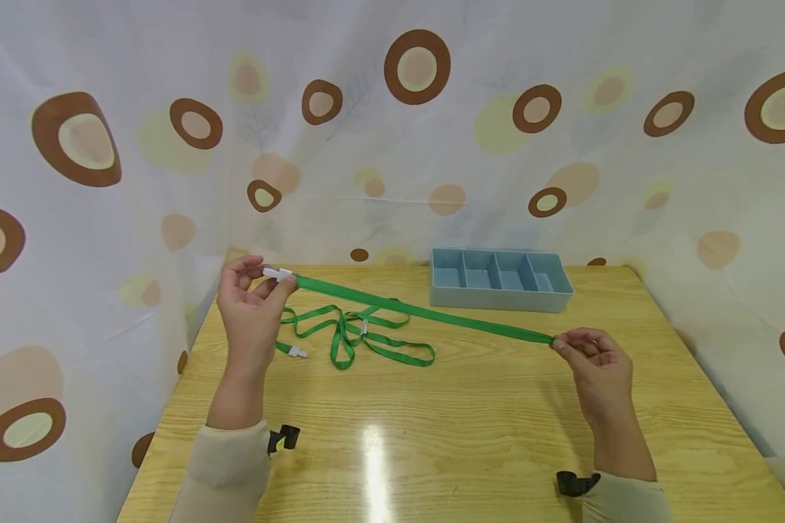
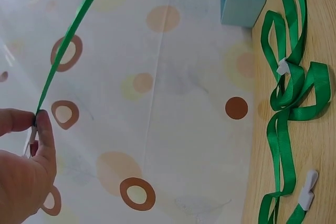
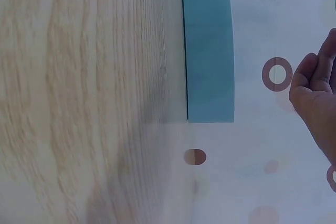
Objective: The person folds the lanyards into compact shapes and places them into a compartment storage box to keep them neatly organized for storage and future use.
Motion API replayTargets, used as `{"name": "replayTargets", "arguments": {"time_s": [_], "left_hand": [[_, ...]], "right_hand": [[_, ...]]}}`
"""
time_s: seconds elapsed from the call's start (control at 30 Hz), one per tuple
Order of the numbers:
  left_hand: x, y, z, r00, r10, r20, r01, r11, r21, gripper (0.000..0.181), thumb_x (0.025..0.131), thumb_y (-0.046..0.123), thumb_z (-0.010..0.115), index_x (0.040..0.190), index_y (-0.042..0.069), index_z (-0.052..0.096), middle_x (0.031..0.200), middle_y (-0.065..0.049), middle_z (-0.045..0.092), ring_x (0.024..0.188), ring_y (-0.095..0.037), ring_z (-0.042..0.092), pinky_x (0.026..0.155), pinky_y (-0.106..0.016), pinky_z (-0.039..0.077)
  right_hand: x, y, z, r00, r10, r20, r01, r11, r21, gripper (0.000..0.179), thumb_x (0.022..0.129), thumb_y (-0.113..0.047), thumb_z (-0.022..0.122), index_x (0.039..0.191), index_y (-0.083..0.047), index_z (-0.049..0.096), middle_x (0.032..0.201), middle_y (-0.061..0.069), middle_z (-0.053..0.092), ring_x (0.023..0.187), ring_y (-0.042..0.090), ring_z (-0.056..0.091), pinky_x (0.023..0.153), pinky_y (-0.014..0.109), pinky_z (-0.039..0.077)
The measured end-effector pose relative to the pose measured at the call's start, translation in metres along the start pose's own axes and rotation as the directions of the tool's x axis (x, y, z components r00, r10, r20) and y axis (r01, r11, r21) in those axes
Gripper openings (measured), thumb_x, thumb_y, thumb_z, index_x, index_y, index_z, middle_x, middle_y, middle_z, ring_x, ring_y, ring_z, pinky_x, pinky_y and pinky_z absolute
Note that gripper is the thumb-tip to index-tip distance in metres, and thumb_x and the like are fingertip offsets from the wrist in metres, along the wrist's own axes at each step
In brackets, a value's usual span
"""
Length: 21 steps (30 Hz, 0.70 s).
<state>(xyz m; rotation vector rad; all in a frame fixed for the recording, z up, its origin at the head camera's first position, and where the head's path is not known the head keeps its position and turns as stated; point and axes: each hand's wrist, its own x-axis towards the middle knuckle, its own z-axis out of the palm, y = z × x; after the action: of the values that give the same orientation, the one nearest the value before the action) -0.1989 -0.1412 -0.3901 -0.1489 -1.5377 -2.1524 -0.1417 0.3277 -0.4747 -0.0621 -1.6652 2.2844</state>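
A green lanyard (image 1: 425, 312) is stretched above the table between both hands, sloping down to the right. My left hand (image 1: 251, 301) pinches its end at the white plastic clip (image 1: 280, 274). At the other end, my right hand (image 1: 598, 370) pinches the strap between thumb and fingertips. Below it, on the table's left half, lies another green lanyard (image 2: 283, 129) in loose loops. That one has a white slider (image 1: 363, 328) and a white clip (image 1: 297, 352). In the right wrist view only part of my right hand (image 3: 317, 85) shows, and its grip is mostly outside the frame.
A blue-grey tray (image 1: 504, 299) with several compartments stands at the back of the wooden table (image 1: 471, 436), near the wall. Patterned cloth (image 1: 379, 160) hangs behind the table and along its sides. Each wrist carries a black camera mount (image 1: 577, 483).
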Motion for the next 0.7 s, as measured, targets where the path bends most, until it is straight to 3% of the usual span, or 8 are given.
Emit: {"name": "replayTargets", "arguments": {"time_s": [0.13,0.27,0.4,0.6,0.7], "left_hand": [[0.000,0.000,0.000,1.000,-0.013,0.012,0.013,1.000,0.001,0.044,0.082,-0.011,0.070,0.117,0.006,0.050,0.105,-0.011,0.050,0.080,-0.020,0.066,0.075,-0.025,0.060],[-0.001,0.000,0.002,0.999,-0.019,0.030,0.019,1.000,-0.013,0.045,0.082,-0.014,0.069,0.117,0.006,0.050,0.103,-0.011,0.051,0.079,-0.021,0.068,0.075,-0.028,0.061],[-0.001,0.001,0.003,0.999,-0.016,0.047,0.017,1.000,-0.019,0.045,0.083,-0.012,0.070,0.118,0.006,0.049,0.103,-0.012,0.052,0.078,-0.022,0.069,0.075,-0.031,0.062],[-0.004,0.001,0.006,0.996,-0.026,0.081,0.026,1.000,-0.003,0.046,0.084,-0.005,0.073,0.121,0.006,0.048,0.101,-0.012,0.054,0.074,-0.025,0.071,0.076,-0.037,0.062],[-0.005,0.002,0.007,0.995,-0.041,0.087,0.041,0.999,0.010,0.046,0.084,-0.003,0.074,0.122,0.006,0.048,0.100,-0.012,0.054,0.074,-0.025,0.071,0.077,-0.038,0.062]], "right_hand": [[0.002,-0.002,0.002,0.999,-0.004,-0.039,0.003,0.999,-0.039,0.019,0.085,0.011,0.068,0.103,0.010,0.060,0.091,0.007,0.072,0.086,0.016,0.071,0.083,0.023,0.058],[0.004,-0.007,0.008,0.992,-0.014,-0.127,0.008,0.999,-0.048,0.021,0.081,0.011,0.073,0.098,0.013,0.061,0.088,0.009,0.072,0.082,0.018,0.071,0.080,0.023,0.059],[0.005,-0.010,0.012,0.979,-0.085,-0.186,0.081,0.996,-0.033,0.025,0.078,0.014,0.073,0.099,0.016,0.060,0.087,0.012,0.071,0.081,0.021,0.071,0.078,0.024,0.060],[0.006,-0.010,0.013,0.964,-0.210,-0.163,0.208,0.978,-0.031,0.029,0.077,0.019,0.071,0.102,0.023,0.055,0.088,0.015,0.071,0.081,0.021,0.071,0.074,0.025,0.060],[0.006,-0.010,0.017,0.958,-0.253,-0.136,0.235,0.962,-0.137,0.026,0.079,0.017,0.071,0.101,0.021,0.058,0.089,0.011,0.071,0.082,0.017,0.071,0.074,0.022,0.059]]}}
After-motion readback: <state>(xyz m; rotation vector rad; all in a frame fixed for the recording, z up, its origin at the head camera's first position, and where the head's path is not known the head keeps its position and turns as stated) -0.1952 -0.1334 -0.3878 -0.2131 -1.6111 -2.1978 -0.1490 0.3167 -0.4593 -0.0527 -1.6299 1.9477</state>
